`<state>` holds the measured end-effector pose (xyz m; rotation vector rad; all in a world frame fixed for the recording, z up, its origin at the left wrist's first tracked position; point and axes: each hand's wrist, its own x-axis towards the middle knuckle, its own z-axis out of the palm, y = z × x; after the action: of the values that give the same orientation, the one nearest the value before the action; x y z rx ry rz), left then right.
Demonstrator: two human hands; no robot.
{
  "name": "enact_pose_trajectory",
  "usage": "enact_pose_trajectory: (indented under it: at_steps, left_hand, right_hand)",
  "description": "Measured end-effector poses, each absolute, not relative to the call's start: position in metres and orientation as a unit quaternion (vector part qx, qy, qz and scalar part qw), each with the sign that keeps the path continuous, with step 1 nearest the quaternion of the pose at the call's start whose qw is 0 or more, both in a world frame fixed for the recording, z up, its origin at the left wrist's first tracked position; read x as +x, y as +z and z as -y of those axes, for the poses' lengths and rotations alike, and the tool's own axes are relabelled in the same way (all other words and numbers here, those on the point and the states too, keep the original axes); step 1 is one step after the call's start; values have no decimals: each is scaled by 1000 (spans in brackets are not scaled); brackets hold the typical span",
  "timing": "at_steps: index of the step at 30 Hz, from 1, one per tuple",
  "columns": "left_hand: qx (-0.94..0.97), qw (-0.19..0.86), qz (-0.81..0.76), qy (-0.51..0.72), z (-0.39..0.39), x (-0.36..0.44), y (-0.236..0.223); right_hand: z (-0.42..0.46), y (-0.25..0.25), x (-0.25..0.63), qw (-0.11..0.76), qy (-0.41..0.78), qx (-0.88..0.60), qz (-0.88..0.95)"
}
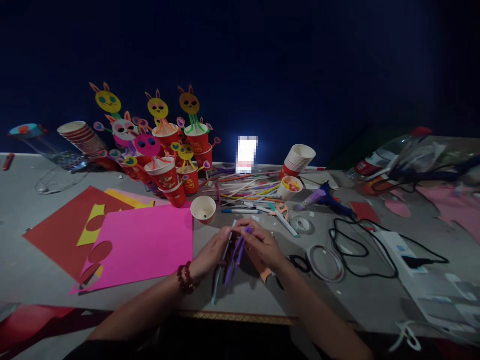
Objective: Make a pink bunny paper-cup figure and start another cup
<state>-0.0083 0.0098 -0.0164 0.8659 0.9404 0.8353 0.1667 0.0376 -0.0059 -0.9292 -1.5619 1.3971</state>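
Note:
My left hand (214,249), with a dark red bead bracelet at its wrist, is closed near the table's front edge. A long pale, thin strip (215,291) runs down from its fingertips; its kind is hard to make out. Close beside it, my right hand (264,244) pinches bent purple pipe cleaners (235,262) that hang down between both hands. The fingertips of both hands nearly meet at the top of these strands. Under my right hand lies a piece of orange paper (259,265), partly hidden. A white paper cup (203,209) stands just beyond my left hand.
Red cups with paper bunny faces (156,107) crowd the back left. Pink paper (150,245) lies to the left. Loose pipe cleaners (247,187), tape (301,225), black scissors (299,263), a black cable (352,275) and a white power strip (397,250) spread across the middle and right.

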Motion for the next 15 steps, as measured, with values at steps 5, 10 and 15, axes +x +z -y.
enact_pose_trajectory:
  at_steps: [5,10,15]
  left_hand:
    - [444,719,-398,357,-5,-5,-13]
    - [387,761,-365,371,-3,-1,-20]
    - [298,803,-338,389,-1,4,-26]
  right_hand:
    - [-34,-9,161,394,503,-365,678]
    - [-34,-11,158,389,521,-349,674]
    - [-33,-9,156,400,488,-352,691]
